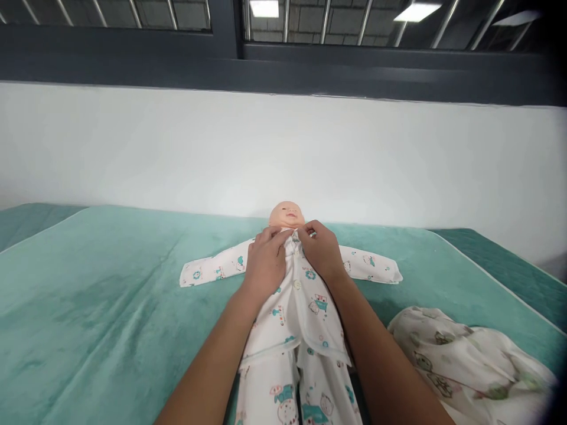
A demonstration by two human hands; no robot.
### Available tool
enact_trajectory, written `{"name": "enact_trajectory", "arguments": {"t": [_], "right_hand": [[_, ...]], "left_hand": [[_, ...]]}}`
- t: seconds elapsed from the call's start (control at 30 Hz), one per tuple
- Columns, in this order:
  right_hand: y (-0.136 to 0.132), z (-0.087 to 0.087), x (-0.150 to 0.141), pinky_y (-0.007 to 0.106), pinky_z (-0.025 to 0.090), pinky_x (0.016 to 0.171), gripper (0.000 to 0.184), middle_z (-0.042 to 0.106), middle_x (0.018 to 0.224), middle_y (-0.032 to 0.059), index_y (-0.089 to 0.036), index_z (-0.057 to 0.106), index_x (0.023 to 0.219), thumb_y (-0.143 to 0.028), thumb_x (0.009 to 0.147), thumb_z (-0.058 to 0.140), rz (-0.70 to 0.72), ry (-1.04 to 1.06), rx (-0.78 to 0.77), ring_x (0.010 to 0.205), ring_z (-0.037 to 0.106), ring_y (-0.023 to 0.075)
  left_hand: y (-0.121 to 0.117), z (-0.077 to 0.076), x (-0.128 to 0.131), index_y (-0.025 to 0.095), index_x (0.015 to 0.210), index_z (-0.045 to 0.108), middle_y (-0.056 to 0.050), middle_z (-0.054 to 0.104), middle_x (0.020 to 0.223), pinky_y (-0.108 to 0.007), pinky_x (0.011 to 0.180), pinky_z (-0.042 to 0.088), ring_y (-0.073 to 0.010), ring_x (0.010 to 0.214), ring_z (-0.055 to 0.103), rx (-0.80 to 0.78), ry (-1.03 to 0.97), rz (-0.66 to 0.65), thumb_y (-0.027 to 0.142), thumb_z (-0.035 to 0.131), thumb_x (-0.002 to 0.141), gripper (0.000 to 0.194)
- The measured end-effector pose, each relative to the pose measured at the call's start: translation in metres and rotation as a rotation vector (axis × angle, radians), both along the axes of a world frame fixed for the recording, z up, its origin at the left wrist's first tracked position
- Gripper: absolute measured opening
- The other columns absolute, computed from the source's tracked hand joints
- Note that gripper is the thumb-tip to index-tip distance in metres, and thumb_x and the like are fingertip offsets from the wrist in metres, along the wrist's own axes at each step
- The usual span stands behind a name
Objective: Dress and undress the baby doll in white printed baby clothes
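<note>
A baby doll (287, 213) lies on its back, dressed in a white printed baby shirt (315, 307) and matching trousers (270, 392). Both sleeves stretch out to the sides. At the shirt's neckline, my left hand (267, 260) pinches the fabric with its fingertips. Close beside it, my right hand (322, 248) grips the opposite edge of the collar, thumb and fingers bent together. Between the hands is the shirt's front opening, with a pale button (297, 284) lower down. The lower front edges part slightly over the trousers.
A teal sheet (110, 307) covers the surface under the doll. To the right lies a crumpled white printed cloth (469, 360). Behind stands a white wall (283, 153), beneath a dark window frame (310, 71) with bars.
</note>
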State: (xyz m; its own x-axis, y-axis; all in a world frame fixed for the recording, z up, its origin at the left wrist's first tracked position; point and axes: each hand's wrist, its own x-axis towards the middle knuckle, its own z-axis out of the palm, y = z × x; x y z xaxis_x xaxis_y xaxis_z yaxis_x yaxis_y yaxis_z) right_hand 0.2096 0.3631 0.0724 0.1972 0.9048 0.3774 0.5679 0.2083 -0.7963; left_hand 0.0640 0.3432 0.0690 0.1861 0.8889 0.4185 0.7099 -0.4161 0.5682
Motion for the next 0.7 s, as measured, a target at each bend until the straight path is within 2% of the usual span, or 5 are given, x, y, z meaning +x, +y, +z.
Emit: {"name": "enact_trajectory", "arguments": {"t": [0.13, 0.3, 0.43, 0.5, 0.7], "right_hand": [[-0.013, 0.001, 0.000, 0.027, 0.036, 0.062, 0.017, 0.059, 0.071, -0.0018, -0.022, 0.054, 0.073, -0.034, 0.084, 0.052, -0.061, 0.046, 0.042, 0.062, 0.048, 0.0144], [-0.055, 0.007, -0.007, 0.026, 0.037, 0.061, 0.012, 0.058, 0.075, -0.0039, -0.023, 0.053, 0.091, -0.034, 0.086, 0.054, -0.046, 0.048, 0.080, 0.060, 0.050, 0.0127], [-0.084, 0.006, -0.012, 0.027, 0.036, 0.063, 0.021, 0.057, 0.077, -0.0024, -0.022, 0.051, 0.078, -0.040, 0.088, 0.055, 0.065, -0.148, 0.112, 0.065, 0.051, 0.0134], [-0.091, 0.004, -0.014, 0.027, 0.035, 0.064, 0.021, 0.058, 0.081, -0.0018, -0.022, 0.051, 0.078, -0.039, 0.086, 0.059, 0.082, -0.215, 0.108, 0.068, 0.052, 0.0136], [-0.093, 0.001, -0.008, 0.027, 0.036, 0.063, 0.009, 0.056, 0.079, -0.0018, -0.021, 0.056, 0.079, -0.025, 0.087, 0.054, 0.118, -0.191, 0.104, 0.065, 0.049, 0.0127]], "left_hand": [[-0.006, 0.003, 0.000, 0.031, 0.120, 0.065, -0.004, 0.058, 0.125, -0.039, 0.103, 0.041, -0.0205, 0.118, 0.053, 0.034, -0.125, -0.031, 0.012, 0.036, 0.090, 0.046], [-0.025, 0.009, -0.001, 0.029, 0.099, 0.073, -0.001, 0.058, 0.129, -0.039, 0.106, 0.039, -0.0205, 0.122, 0.051, -0.012, -0.204, -0.074, 0.021, 0.047, 0.090, 0.028], [-0.040, 0.002, -0.008, 0.029, 0.105, 0.071, 0.000, 0.056, 0.135, -0.039, 0.111, 0.036, -0.0192, 0.129, 0.047, 0.000, -0.227, -0.133, 0.021, 0.046, 0.092, 0.030], [-0.047, -0.003, -0.012, 0.029, 0.112, 0.068, 0.000, 0.052, 0.140, -0.038, 0.113, 0.035, -0.0186, 0.132, 0.044, 0.004, -0.243, -0.158, 0.021, 0.044, 0.093, 0.032], [-0.053, -0.007, -0.014, 0.031, 0.117, 0.066, 0.000, 0.049, 0.144, -0.041, 0.116, 0.030, -0.0192, 0.136, 0.039, -0.023, -0.215, -0.162, 0.027, 0.041, 0.097, 0.032]]}}
